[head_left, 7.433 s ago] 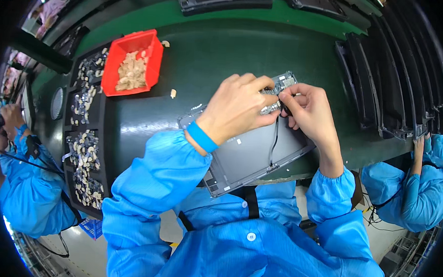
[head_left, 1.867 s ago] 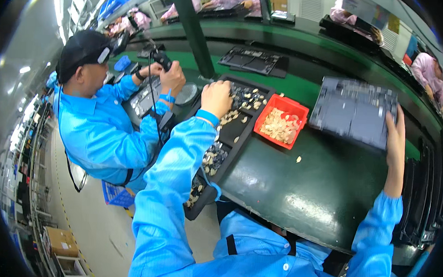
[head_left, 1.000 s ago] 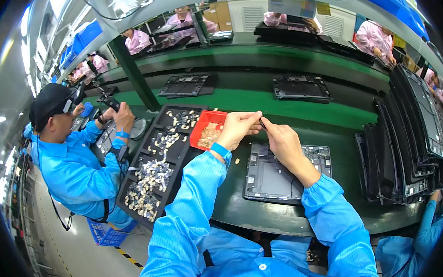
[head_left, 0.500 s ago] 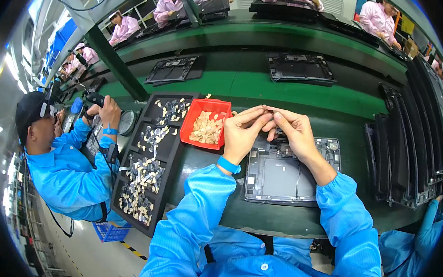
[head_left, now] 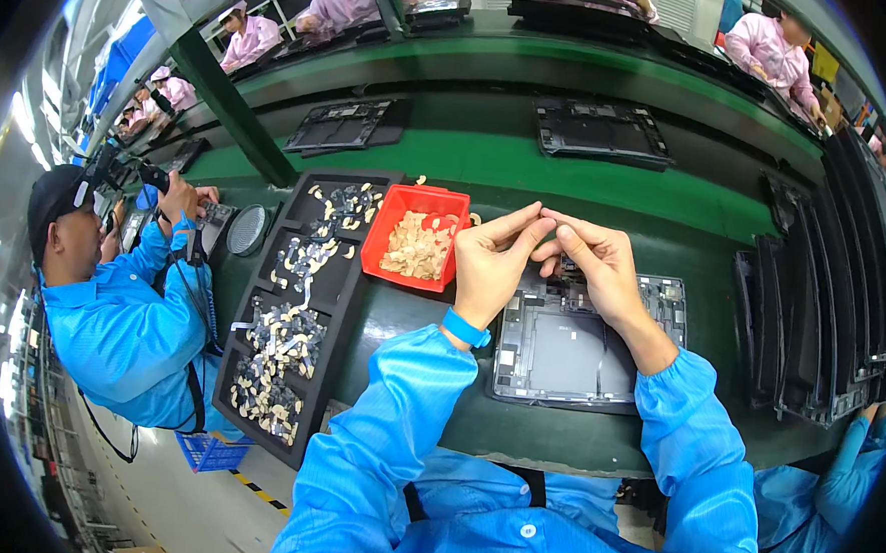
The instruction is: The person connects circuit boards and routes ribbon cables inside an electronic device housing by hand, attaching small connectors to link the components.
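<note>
My left hand (head_left: 492, 264) and my right hand (head_left: 602, 270) meet fingertip to fingertip above a dark device housing (head_left: 569, 358). Both are closed in a pinch; whatever lies between the fingers is too small and hidden to make out. The flat housing, with a grey panel and small parts along its edges, rests on the bench under my right hand. Beside my left hand stands a red bin (head_left: 375, 241) of small tan pieces (head_left: 417, 245). Further left, a black compartment tray (head_left: 333, 356) holds many small dark parts with cream-coloured tabs (head_left: 289, 341).
Dark panels (head_left: 823, 296) stand upright in a row at the right. More housings lie on the green line beyond, one at left (head_left: 341, 123), one at right (head_left: 601, 133). A green post (head_left: 231, 110) rises far left. A co-worker in blue (head_left: 126, 310) works at left.
My fingertips have drawn closer together, and the small dark thing seen between them before is now hidden. The view has shifted slightly. The co-worker at left has lowered their hands a little.
</note>
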Action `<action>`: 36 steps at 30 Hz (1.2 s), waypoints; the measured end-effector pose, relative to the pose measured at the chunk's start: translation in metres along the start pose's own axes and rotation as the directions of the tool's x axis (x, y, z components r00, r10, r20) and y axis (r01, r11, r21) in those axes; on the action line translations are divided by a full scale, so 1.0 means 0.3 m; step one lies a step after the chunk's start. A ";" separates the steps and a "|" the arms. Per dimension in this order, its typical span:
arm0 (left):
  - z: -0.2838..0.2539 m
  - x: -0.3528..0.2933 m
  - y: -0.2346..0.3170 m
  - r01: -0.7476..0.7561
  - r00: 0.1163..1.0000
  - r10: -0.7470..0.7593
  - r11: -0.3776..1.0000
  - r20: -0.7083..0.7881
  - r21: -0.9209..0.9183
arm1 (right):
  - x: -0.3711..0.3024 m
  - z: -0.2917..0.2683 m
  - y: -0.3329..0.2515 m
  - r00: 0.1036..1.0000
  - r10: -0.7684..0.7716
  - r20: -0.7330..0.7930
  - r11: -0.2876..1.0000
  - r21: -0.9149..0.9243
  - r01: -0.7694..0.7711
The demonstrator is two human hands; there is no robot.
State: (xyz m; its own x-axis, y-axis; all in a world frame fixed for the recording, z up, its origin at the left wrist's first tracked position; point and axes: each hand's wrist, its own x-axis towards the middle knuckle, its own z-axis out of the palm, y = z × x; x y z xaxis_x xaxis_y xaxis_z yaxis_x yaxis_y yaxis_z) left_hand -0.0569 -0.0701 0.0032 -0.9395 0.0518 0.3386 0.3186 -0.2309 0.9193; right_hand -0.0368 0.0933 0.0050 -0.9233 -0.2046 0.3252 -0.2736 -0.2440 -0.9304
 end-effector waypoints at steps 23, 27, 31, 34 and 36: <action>-0.027 0.013 0.044 -0.030 0.999 0.025 0.986 0.031 0.166 | -0.013 0.031 0.014 0.999 -0.028 -0.030 0.992 -0.122 0.024; -0.027 0.012 0.063 -0.048 0.999 0.044 0.982 0.028 0.183 | -0.010 0.034 0.002 0.999 -0.020 -0.029 0.990 -0.139 0.015; -0.022 0.008 0.075 -0.044 0.999 0.042 0.983 0.016 0.180 | -0.010 0.036 0.007 1.000 -0.002 -0.019 0.995 -0.104 0.000; -0.021 0.006 0.089 -0.108 0.994 0.103 0.953 0.032 0.283 | -0.009 0.045 0.017 1.000 0.010 -0.022 0.991 -0.131 -0.013; -0.018 0.005 0.111 -0.126 0.991 0.105 0.926 0.078 0.357 | -0.008 0.052 0.026 0.999 -0.040 -0.032 0.994 -0.100 0.036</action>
State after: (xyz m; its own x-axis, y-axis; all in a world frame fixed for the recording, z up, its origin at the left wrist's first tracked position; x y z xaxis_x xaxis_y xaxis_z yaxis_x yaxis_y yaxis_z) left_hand -0.0483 -0.0832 0.0333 -0.8882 0.1027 0.4479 0.4583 0.1261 0.8798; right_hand -0.0326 0.0771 -0.0003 -0.9198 -0.1641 0.3563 -0.3327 -0.1550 -0.9302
